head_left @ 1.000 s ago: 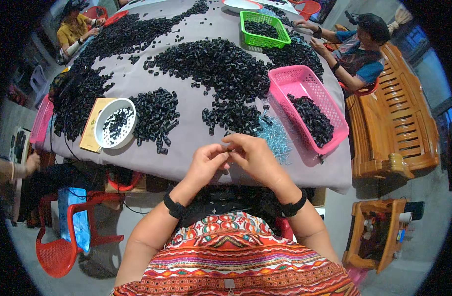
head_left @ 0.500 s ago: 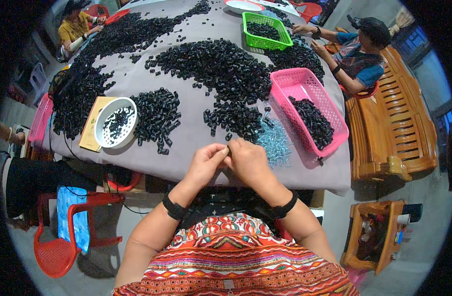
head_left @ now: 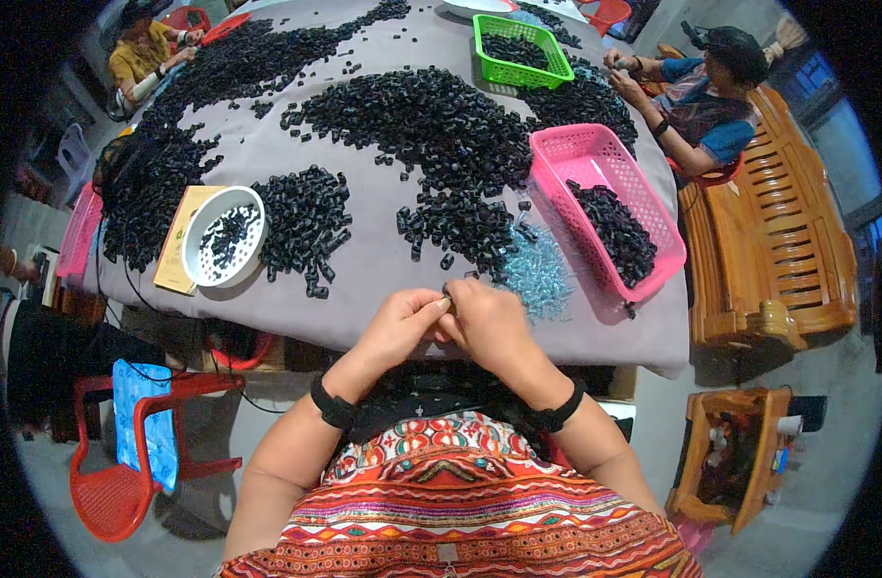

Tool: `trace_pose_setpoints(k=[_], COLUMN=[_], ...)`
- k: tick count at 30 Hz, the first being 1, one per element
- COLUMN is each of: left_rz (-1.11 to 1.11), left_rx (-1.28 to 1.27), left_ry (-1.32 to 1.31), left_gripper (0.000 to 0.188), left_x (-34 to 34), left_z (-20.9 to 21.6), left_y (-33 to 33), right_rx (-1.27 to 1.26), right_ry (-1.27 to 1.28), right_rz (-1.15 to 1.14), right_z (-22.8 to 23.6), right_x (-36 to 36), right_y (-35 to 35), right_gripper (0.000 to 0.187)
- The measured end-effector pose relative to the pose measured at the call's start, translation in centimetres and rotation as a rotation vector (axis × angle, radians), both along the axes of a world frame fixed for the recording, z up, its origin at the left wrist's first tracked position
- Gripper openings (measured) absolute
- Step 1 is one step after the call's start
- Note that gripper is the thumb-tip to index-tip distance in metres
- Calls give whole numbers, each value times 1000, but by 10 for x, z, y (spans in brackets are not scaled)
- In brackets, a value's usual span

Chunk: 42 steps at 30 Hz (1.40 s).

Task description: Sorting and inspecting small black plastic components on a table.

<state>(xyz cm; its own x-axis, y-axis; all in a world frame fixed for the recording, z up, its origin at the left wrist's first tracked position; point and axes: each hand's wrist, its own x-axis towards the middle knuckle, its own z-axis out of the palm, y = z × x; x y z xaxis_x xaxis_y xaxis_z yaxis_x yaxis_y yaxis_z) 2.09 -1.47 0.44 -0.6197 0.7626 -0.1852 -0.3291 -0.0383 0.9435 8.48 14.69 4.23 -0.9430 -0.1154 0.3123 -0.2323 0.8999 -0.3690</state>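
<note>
My left hand (head_left: 400, 326) and my right hand (head_left: 489, 326) meet fingertip to fingertip at the near edge of the table. Both are closed in a pinch around one small black plastic piece (head_left: 447, 290), mostly covered by my fingers. Just beyond them spreads a pile of similar small black pieces (head_left: 451, 220). To the right of my right hand lies a heap of small clear-blue pieces (head_left: 537, 277). A pink basket (head_left: 660, 197) further right holds more black pieces.
At left, a white perforated bowl (head_left: 196, 268) with black pieces rests partly on a tan booklet (head_left: 173, 252). A green basket (head_left: 518, 77) stands far off. Two people (head_left: 706, 116) sit at the table's far sides. A red chair (head_left: 114, 496) and a wooden bench (head_left: 764, 212) flank the table.
My hands stay pinched together, shifting only slightly. The person at right has raised their hands off the table pile and brought them together.
</note>
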Motion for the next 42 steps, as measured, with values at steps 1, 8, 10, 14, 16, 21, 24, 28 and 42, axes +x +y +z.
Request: trace_pose_setpoints(k=[1,8,10,14,16,21,24,28,42], left_rz=[-3,77,70,134,149,135,235,178,71], left_rx=[-3,-4,-13,-22,-61,-47,-102,-104,-84], left_ry=[-2,18,3,75,104,127,228,228,194], left_gripper=[25,26,26,27,27,23,26,25,32], left_x=[1,16,18,21,20,16,24,19,14], left_z=[1,2,5,0,-5,-13,6,1,-3], left_y=[0,8,10,13,13,12,20,17,13], right_rx=[-29,-56,-60,-72,-60,45,68,38,-21], right_ry=[16,-5,3,18,16,4,27,30,90], right_rz=[9,-18,-27,-19,-21,-58,-79,-62,-12], right_z=[0,-7,-3,-2,2,-2,-11,-10,-5], right_x=[2,12,11,11,12,11,11,11,10], right_y=[-1,2,4,8,8,-1,0,2,3], right_gripper=[25,25,25,25,25,23,21,20,20])
